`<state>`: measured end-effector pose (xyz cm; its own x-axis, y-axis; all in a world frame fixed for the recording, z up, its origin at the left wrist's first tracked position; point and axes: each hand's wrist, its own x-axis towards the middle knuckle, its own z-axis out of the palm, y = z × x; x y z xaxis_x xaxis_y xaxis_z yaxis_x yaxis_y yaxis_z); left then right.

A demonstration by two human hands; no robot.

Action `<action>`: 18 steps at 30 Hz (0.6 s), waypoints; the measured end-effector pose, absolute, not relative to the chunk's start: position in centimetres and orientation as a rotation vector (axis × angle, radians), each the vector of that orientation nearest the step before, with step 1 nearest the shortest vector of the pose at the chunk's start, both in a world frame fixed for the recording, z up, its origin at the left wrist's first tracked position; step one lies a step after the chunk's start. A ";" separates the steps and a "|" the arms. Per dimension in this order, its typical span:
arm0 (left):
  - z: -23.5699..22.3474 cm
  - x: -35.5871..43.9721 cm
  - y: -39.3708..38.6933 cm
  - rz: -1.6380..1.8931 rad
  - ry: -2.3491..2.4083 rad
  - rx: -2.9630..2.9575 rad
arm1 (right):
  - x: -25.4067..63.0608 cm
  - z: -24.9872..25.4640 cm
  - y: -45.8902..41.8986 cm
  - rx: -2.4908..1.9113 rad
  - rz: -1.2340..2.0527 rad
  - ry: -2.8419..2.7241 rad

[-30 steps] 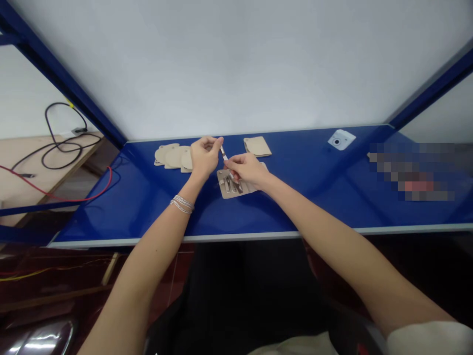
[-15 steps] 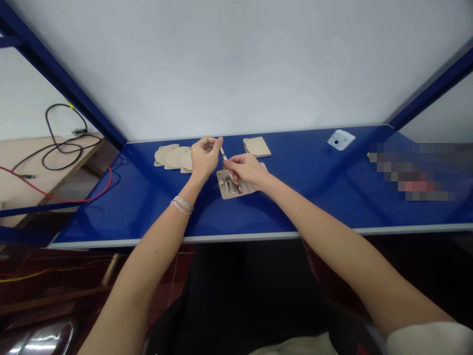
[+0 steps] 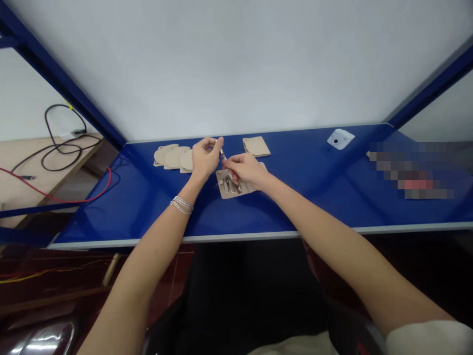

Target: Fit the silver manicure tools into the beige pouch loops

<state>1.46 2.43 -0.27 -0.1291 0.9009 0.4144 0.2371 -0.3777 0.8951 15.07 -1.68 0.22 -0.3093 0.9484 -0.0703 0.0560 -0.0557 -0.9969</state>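
My left hand and my right hand meet over a blue table. A slim metal tool stands tilted between them, with my right fingers pinching its lower part. My left fingers are closed close to its upper end, but I cannot tell whether they grip it. Under my right hand lies an open beige leather case with several metal tools in its loops. Left of my left hand, overlapping beige rounded pieces lie in a row. A beige pouch rests beyond my right hand.
A white camera-like device sits at the table's far right, and a pixelated patch covers the right end. Black and red cables lie on a wooden board to the left. Blue frame posts flank the table.
My left fingers now sit closer over the upper end of the metal tool, so less of it shows. My right hand has shifted only slightly.
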 end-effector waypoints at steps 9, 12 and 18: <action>-0.4 1.4 2.5 1.528 1.258 1.582 | 15.1 0.1 -1.7 -1.101 1.482 -1.446; -0.3 1.5 2.4 1.521 1.261 1.575 | 15.1 0.0 -1.6 -1.089 1.491 -1.441; -0.2 1.6 2.4 1.472 1.268 1.511 | 15.2 -0.1 -1.6 -1.084 1.515 -1.425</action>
<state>1.58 2.37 -0.20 -0.1076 0.9383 0.3286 0.1861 -0.3056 0.9338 15.20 -1.59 -0.13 -0.3365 0.9389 -0.0731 0.0158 -0.0720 -0.9973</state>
